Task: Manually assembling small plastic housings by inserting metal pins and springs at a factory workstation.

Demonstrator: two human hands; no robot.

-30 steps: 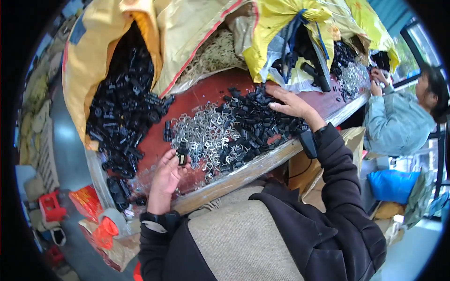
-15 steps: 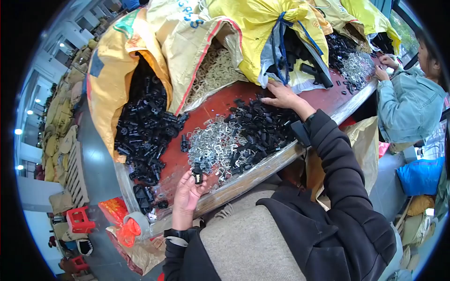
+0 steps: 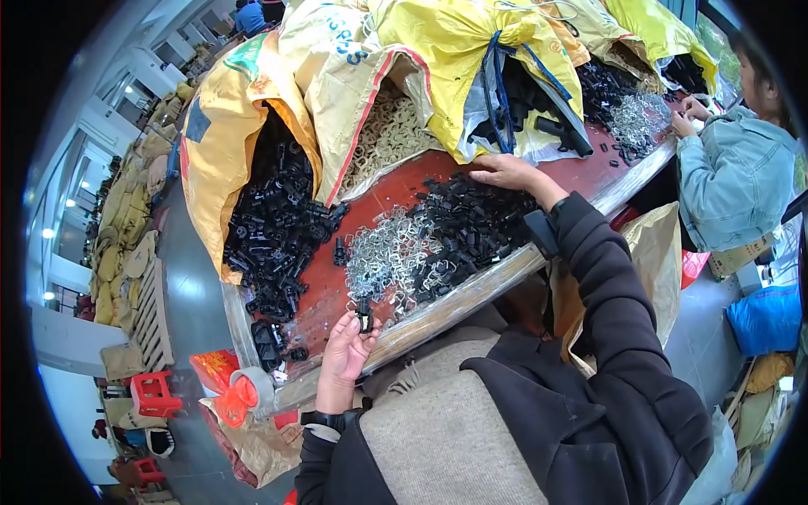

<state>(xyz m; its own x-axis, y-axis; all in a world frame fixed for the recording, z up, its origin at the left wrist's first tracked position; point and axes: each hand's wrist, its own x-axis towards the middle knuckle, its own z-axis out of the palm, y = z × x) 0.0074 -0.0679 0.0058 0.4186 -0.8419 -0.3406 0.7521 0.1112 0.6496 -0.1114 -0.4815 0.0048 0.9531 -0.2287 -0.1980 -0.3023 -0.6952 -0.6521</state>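
Note:
My left hand (image 3: 345,347) is closed in a pinch at the table's near edge. Between its thumb and fingers stands a small black plastic fitting (image 3: 364,315) with a pale beige piece showing in it. Just beyond lies a heap of silvery bent metal clips (image 3: 391,252). Adjoining it on the right is a pile of small black plastic pieces (image 3: 467,227). My right hand (image 3: 512,175) is stretched over the far edge of that pile, close to a yellow sack, its fingers extended and apart from the thumb. I see nothing held in it.
An orange-yellow sack (image 3: 220,160) spills black fittings (image 3: 273,236) at the left. Behind stand a sack of beige rings (image 3: 383,126) and a tied yellow sack (image 3: 454,76) with black tubes. A wooden rim (image 3: 471,299) edges the red table. Another person (image 3: 736,172) works at the right.
The view has shifted slightly. My left hand now holds the black fitting more upright. My right hand's fingers have drawn down a little from the yellow sack, nearer the black pieces.

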